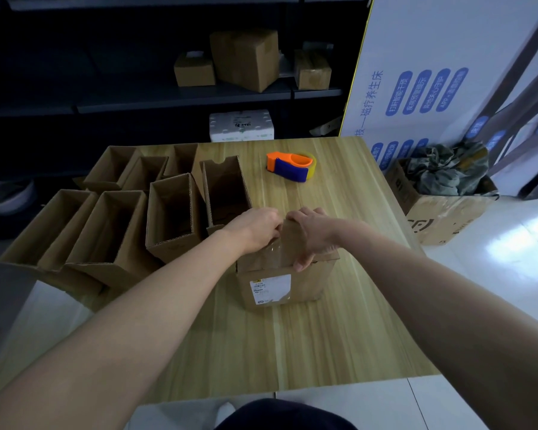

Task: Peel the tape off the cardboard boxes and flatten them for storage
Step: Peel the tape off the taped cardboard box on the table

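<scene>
Dead centre on the bench (323,330): the sealed box (305,283), upright, white label (270,288) on the near face. Both hands right on top of it. Left hand (255,228) at the far left of the lid, fingers curled down over the far edge at the end of the clear tape (274,251) along the seam; gripping the box there, but tape pinched or not, impossible to tell. Right hand (311,234) clamped across the right half of the lid, fingers hooked over the far edge, thumb pressed against the near edge. Knuckles of the two hands nearly touching above the seam. Over to the left, a cluster of open boxes (171,212), packed side by side, mouths up, only bare cardboard visible inside, the outermost ones hanging past the bench edge. Beyond the sealed box, well apart from it, an orange and blue tape dispenser (291,166) lying on the wood. Off to the right on the floor, a bigger carton (441,221), flaps open, stuffed with camouflage cloth (448,172). At the back, a dark shelf (180,99) carrying three closed brown boxes, and below it a white foam box (241,125).
</scene>
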Demonstrator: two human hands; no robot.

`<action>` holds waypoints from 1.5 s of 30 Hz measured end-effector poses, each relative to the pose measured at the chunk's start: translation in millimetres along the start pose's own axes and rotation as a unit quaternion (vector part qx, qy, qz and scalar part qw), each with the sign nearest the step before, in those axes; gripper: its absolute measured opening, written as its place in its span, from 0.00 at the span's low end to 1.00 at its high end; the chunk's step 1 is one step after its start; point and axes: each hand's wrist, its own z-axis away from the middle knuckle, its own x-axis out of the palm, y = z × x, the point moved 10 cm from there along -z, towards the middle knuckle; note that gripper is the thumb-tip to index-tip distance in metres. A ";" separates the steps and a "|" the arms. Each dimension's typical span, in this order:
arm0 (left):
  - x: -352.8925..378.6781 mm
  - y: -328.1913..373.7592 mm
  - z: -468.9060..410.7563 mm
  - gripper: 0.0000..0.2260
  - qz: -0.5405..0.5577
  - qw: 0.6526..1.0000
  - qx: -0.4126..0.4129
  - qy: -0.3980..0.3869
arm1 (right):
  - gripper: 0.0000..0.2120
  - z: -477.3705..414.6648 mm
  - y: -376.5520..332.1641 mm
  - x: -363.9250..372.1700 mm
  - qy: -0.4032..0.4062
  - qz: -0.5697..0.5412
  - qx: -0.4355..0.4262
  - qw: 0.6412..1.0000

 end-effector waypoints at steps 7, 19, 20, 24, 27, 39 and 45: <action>5.3 3.9 -5.2 0.05 -0.021 0.999 -0.027 -0.038 | 0.57 0.0 0.1 0.5 0.000 0.000 0.001 1.000; 9.5 -2.1 8.6 0.04 0.041 0.999 0.000 -0.021 | 0.57 2.7 2.1 2.3 0.005 -0.014 0.003 1.000; 8.1 -5.8 9.9 0.07 0.064 0.998 -0.007 -0.005 | 0.57 2.3 2.1 2.0 0.005 -0.013 0.003 1.000; 5.0 -8.3 10.6 0.10 0.069 0.997 -0.018 0.031 | 0.57 0.9 1.8 2.5 0.002 -0.009 0.005 1.000; 3.9 -6.1 10.4 0.08 0.061 0.998 -0.007 0.033 | 0.57 0.6 2.2 2.9 0.003 -0.010 0.005 1.000; 3.2 2.5 -0.2 0.05 0.004 0.998 -0.050 -0.026 | 0.58 0.2 2.8 5.2 0.002 -0.003 0.005 1.000; 4.2 14.1 1.9 0.05 -0.028 0.999 -0.032 -0.033 | 0.58 2.1 1.4 4.1 0.003 -0.001 0.004 1.000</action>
